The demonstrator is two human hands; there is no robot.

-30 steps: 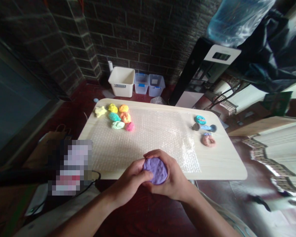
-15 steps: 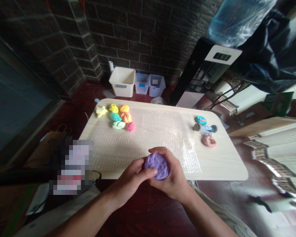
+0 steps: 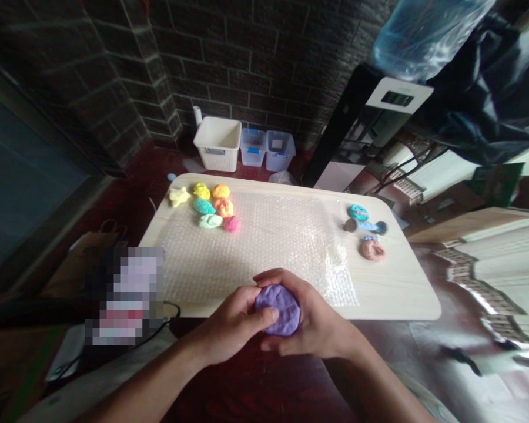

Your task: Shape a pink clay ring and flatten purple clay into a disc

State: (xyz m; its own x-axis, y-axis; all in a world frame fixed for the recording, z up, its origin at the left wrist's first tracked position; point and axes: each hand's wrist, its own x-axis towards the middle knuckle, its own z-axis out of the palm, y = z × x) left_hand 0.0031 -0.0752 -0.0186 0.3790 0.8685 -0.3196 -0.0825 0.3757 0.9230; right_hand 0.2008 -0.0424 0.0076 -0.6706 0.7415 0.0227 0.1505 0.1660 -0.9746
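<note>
A flattened round lump of purple modelling clay (image 3: 283, 311) is held between both hands, over the table's near edge. My left hand (image 3: 235, 320) grips its left side, thumb pressed on the upper face. Around the right rim curl the fingers and thumb of my right hand (image 3: 315, 317). Shallow dents mark the clay's surface. Beyond the hands lies a sheet of bubble wrap (image 3: 273, 235) on the pale table (image 3: 397, 288). Several coloured clay lumps, among them a pink one (image 3: 231, 224) and a teal one (image 3: 204, 206), sit at the far left.
On the table's right are a teal clay disc (image 3: 358, 212), a dumbbell-shaped piece (image 3: 365, 227) and a pinkish clay ring (image 3: 373, 249). A white basket (image 3: 220, 158) and two clear bins (image 3: 278, 154) stand on the floor by the wall. A water dispenser (image 3: 348, 129) stands behind.
Both hands and the purple clay have shifted slightly lower in view. The clay has turned a little, and my right hand's fingers have moved along its rim.
</note>
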